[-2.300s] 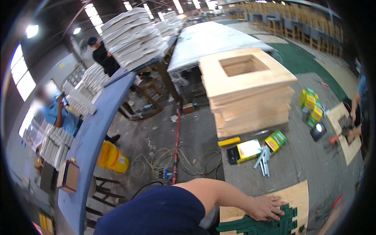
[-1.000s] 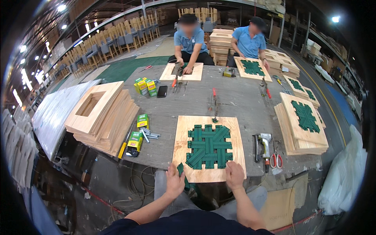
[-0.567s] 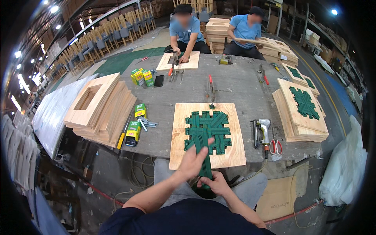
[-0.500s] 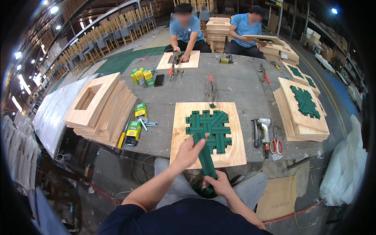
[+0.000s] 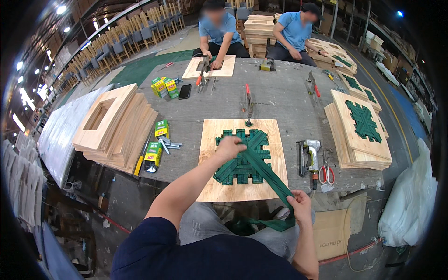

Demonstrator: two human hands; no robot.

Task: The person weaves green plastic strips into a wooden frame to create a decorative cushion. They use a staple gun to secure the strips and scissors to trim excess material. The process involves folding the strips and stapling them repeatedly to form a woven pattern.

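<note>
A square wooden board (image 5: 210, 191) lies before me at the table's front edge, with green webbing (image 5: 240, 172) woven in a lattice over its middle. Across the lattice a loose webbing strap (image 5: 268, 173) runs slantwise, taut between my hands. My left hand (image 5: 229, 149) rests over the upper left of the lattice, fingers closed on the strap's far end. Beyond the board's near right corner, my right hand (image 5: 300, 205) pinches the strap between thumb and fingers. The strap's tail (image 5: 261, 225) hangs from there and loops over my lap.
Right of the board are a staple gun (image 5: 311, 161) and red-handled scissors (image 5: 327, 175). Board stacks stand left (image 5: 116, 135) and right (image 5: 357, 135). Staple boxes (image 5: 153, 154), a phone (image 5: 185, 92) and pliers (image 5: 248, 102) lie about. Two co-workers (image 5: 219, 32) (image 5: 294, 35) sit opposite.
My left hand has moved away from me over the lattice. My right hand has swung right and outward, drawing the strap into a slant. The co-worker at right no longer holds up a board.
</note>
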